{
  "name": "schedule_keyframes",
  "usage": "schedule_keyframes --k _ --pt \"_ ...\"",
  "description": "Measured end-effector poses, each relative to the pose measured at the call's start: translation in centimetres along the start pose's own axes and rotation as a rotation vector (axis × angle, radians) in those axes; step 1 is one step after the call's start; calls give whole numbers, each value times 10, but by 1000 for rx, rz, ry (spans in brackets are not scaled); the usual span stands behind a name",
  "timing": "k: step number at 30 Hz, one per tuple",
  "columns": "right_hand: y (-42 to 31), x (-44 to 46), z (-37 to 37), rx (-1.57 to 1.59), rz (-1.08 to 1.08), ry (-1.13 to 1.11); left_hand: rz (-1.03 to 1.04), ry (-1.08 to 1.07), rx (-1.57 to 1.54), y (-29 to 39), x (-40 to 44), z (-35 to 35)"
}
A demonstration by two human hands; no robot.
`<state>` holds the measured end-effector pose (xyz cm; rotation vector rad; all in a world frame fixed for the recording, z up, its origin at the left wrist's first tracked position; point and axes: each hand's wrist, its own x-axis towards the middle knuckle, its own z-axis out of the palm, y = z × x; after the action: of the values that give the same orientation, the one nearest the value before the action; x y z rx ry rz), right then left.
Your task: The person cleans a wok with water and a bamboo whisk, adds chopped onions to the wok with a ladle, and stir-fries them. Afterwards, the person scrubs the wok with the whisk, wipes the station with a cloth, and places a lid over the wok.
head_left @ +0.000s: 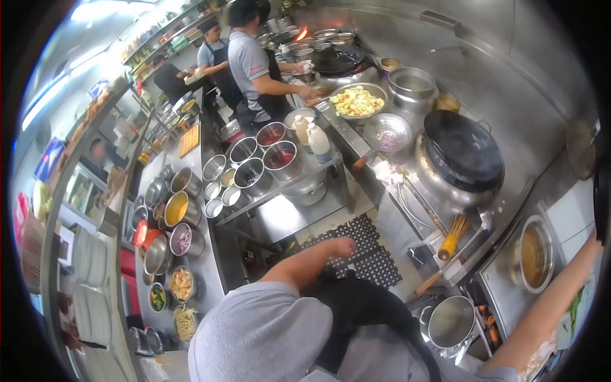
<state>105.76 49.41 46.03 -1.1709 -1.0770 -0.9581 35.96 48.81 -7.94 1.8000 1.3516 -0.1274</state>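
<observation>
My left hand [344, 247] hangs in front of my dark apron, above the perforated black floor mat [372, 239]. It looks rounded and blurred, with its fingers not distinguishable, and it touches no visible object. Far to the right, my right arm stretches up to the frame's edge. Only part of my right hand [597, 240] shows there, beside a dark object [601, 197] that is cut off by the edge; whether it grips this cannot be seen. A metal bowl of brownish liquid [536, 254] stands left of that arm.
A black wok [463, 149] sits on the range beside a yellow-handled brush [453, 239]. Metal pots [280, 160] and squeeze bottles [318, 140] stand on a cart ahead. Food bowls [183, 240] line the left counter. Three co-workers [254, 70] are further back.
</observation>
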Motion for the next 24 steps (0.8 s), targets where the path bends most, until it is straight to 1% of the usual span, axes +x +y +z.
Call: schedule_keyframes --k 1,2,3,4,5,7,8,9,10,11,12,13,15,16,17,18,19,20,21,22,23,24 --pt "-7 -66 -11 67 153 -8 120 180 85 -32 12 -8" --pt "-17 -135 -15 138 296 -85 130 278 40 -47 11 -31" --pt "-19 -219 -19 378 575 -198 132 369 -9 -60 4 -64" --pt "-76 -284 -20 403 716 -389 93 425 -187 -17 -56 -121" --pt "-150 -341 -26 413 811 -671 218 526 -139 -73 -33 -136" --pt "-273 -436 -62 420 900 -1316 135 583 -574 -82 -74 -199" --pt "-302 -494 -69 575 505 -1355 188 659 -637 -91 -93 -228" --pt "-326 -536 -77 594 637 -1696 241 742 -701 -102 -116 -256" --pt "-345 -585 -81 751 755 -1827 268 792 -716 -108 -149 -284" --pt "-358 -620 -91 749 840 -1960 293 834 -729 -113 -187 -311" --pt "-365 -646 -102 688 925 -2044 319 866 -740 -126 -217 -334" --pt "-369 -672 -115 622 1011 -2106 325 935 -714 -152 -242 -354" --pt "-364 -706 -136 495 1169 -2128 334 1043 -688 -208 -300 -384" --pt "-358 -716 -143 440 1252 -2098 224 1116 -692 -213 -347 -396" --pt "-351 -725 -149 398 1341 -2042 261 1215 -554 -262 -371 -410" --pt "-343 -730 -153 368 1426 -1966 155 1368 -483 -262 -416 -416" --pt "-333 -735 -157 338 1504 -1879 -156 1521 -193 -306 -452 -429" --pt "-320 -734 -157 326 1553 -1782 -449 1583 266 -325 -496 -439" --pt "-309 -732 -153 298 1559 -1711 -619 1500 1244 -468 -546 -463" --pt "-298 -731 -152 248 1537 -1666 -444 1964 199 -429 -594 -470" --pt "-295 -722 -146 123 1400 -1703 -328 2088 134 -436 -641 -476" --pt "-295 -715 -146 105 1364 -1687 -493 2158 260 -443 -685 -482"
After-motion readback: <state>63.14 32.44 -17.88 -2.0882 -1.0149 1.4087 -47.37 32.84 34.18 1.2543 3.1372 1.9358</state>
